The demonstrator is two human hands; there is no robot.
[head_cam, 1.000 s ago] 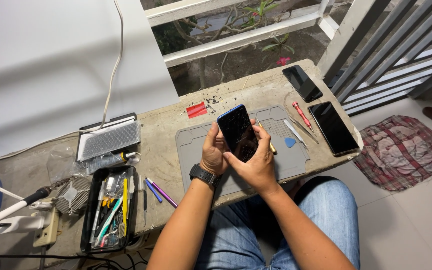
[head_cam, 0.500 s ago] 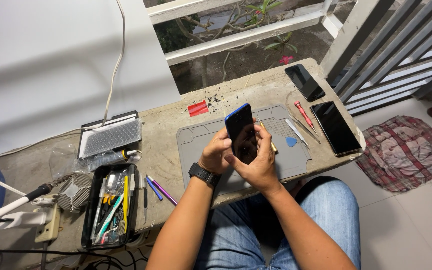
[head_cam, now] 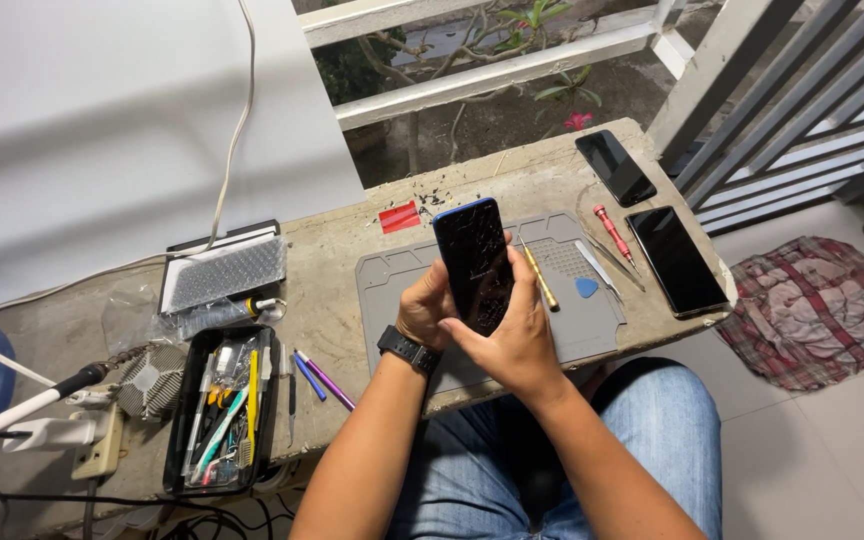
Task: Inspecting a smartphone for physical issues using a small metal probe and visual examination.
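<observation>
Beside the concrete table [head_cam: 342, 290], a black case [head_cam: 220, 412] holds assorted tools [head_cam: 222, 405].

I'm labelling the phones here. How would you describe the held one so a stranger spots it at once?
On the concrete bench, find the grey work mat. Above it, the left hand and right hand hold a blue-edged phone upright. Unlike the two dark phones lying flat at the bench's right end, its glass is cracked.

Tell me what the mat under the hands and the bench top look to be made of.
Mat: likely silicone or rubber, matte grey, with moulded compartments and rounded corners. Bench top: looks like bare concrete or stone, rough, mottled beige, with chipped edges. Both hands hold a cracked phone above it.
</observation>
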